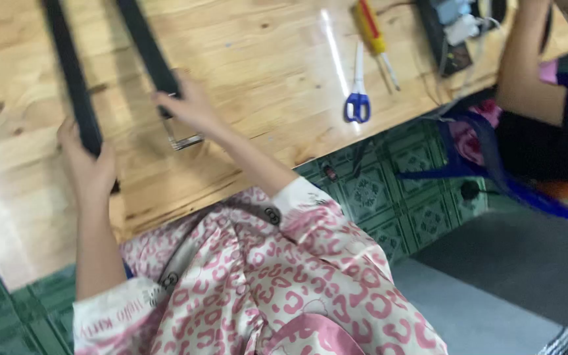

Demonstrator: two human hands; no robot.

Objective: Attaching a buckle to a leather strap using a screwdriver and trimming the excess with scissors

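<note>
Item: black strap (73, 79), soft, limp, light. I am gripping one end in my closed left hand (90, 164); my right hand (189, 105) is pinching the other, near its metal buckle (184, 137).

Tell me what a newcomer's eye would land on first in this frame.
Most striking are the two black straps running down the wooden table, the left hand gripping one and the right hand on the end of the other, by a metal buckle. Next comes the pink patterned clothing at the bottom, then the blue-handled scissors and yellow screwdriver farther right.
</note>
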